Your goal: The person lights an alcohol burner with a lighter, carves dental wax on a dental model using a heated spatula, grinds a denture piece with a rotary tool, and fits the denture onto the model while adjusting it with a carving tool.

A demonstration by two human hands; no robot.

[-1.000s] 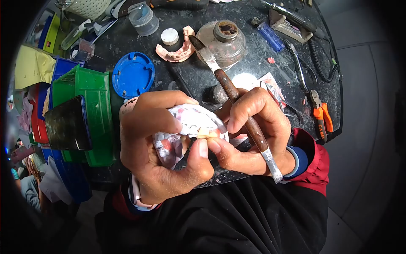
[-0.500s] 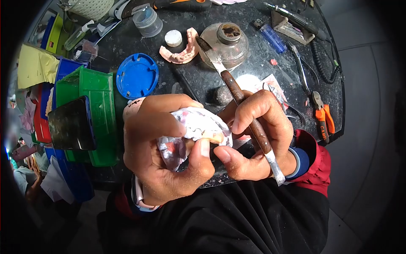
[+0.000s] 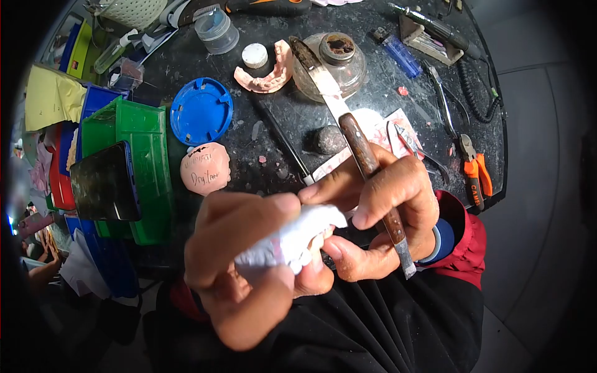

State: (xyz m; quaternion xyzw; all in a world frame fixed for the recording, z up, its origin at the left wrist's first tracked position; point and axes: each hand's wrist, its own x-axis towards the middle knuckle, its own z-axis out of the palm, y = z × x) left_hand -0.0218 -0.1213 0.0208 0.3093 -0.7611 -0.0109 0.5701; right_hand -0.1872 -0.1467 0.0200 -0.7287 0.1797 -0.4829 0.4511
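My left hand point(image 3: 219, 267) is closed around a white plaster dental cast point(image 3: 287, 244), tilted and slightly blurred, with a few tooth shapes along its right edge. In my right hand point(image 3: 398, 202) a wax knife point(image 3: 359, 144) with a brown wooden handle lies slantwise between the fingers, its stained blade pointing up and away. The fingertips of that hand also meet the right side of the cast, thumb below and fingers above. Beyond my left hand, a pink cast base point(image 3: 206, 169) with handwriting lies on the bench.
A glass spirit burner point(image 3: 345, 71) stands behind the blade, beside a pink horseshoe-shaped cast point(image 3: 267, 79). To the left are a blue lid point(image 3: 202, 112), a green bin point(image 3: 149, 137) and a phone point(image 3: 102, 183). Orange-handled cutters point(image 3: 476, 177) lie at the right edge.
The cast has turned over and dropped lower toward me, so its toothed side now faces right. My left hand has moved down, uncovering the pink base. The knife has shifted slightly.
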